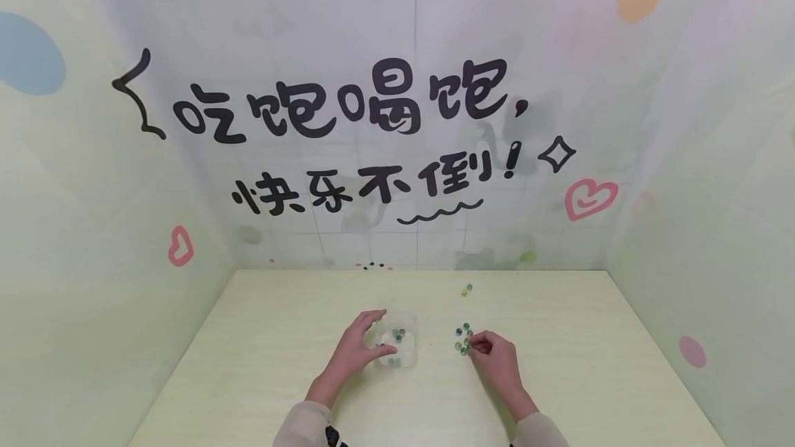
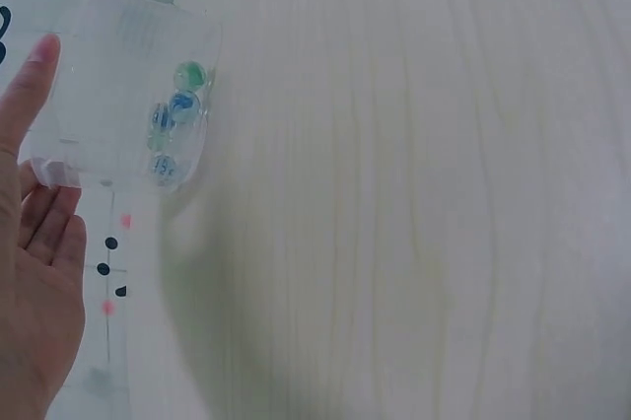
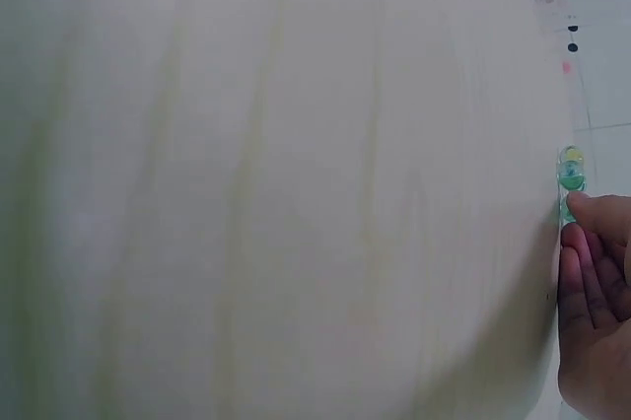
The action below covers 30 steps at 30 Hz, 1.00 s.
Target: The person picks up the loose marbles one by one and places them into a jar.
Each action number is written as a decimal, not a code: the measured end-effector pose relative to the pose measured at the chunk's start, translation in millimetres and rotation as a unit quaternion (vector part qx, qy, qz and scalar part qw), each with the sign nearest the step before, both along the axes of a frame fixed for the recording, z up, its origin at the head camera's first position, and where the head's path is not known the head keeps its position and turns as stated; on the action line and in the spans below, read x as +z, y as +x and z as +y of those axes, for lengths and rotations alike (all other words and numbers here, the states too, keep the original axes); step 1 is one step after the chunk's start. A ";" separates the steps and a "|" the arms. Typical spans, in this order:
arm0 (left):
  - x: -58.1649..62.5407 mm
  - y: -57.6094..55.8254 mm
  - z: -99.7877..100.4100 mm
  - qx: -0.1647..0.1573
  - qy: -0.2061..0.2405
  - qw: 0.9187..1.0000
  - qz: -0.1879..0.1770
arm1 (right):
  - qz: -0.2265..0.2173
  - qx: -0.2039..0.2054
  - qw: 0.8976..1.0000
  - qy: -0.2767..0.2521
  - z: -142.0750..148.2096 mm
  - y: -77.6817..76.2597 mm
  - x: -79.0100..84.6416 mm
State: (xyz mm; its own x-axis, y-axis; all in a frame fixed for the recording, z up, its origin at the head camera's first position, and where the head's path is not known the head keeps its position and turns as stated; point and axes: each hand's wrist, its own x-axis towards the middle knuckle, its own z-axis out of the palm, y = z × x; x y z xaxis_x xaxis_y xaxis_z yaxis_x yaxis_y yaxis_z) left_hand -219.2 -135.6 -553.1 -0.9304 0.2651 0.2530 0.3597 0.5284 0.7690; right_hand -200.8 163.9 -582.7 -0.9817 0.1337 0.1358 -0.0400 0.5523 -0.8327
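A clear plastic box (image 1: pixel 408 359) with several glass marbles (image 1: pixel 398 334) in it stands on the table. My left hand (image 1: pixel 355 350) holds it from the left, thumb at the near side and fingers round the far side. In the left wrist view, blue and green marbles (image 2: pixel 184 105) show through the box wall. To the right of the box lies a loose cluster of marbles (image 1: pixel 458 332). My right hand (image 1: pixel 499 363) is at the cluster's right edge, thumb and forefinger pinching a green marble (image 3: pixel 567 209), partly hidden by the fingertips.
Two more marbles (image 1: pixel 464 293) lie farther back on the pale wooden table (image 1: pixel 553 323). Behind the table hangs a printed backdrop (image 1: pixel 373 240) with black lettering, and similar sheets (image 1: pixel 714 226) rise at both sides.
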 end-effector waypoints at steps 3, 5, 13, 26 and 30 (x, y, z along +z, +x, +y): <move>-0.7 -0.3 0.4 0.002 0.000 1.000 -0.003 | -0.006 -0.004 1.000 0.002 0.6 0.1 -0.9; -0.9 -0.1 0.6 0.002 -0.002 1.000 -0.001 | -0.005 -0.006 1.000 0.001 0.8 0.1 -1.0; -0.4 3.0 1.5 0.006 0.011 1.000 -0.011 | 0.011 -0.004 1.000 0.001 0.5 2.5 0.0; -3.2 2.3 1.8 0.005 0.015 1.000 -0.021 | 0.021 -0.018 1.000 0.002 1.6 3.6 -3.7; -3.2 2.3 0.2 0.001 0.006 1.000 -0.015 | 0.015 -0.023 1.000 -0.001 1.8 3.6 -5.4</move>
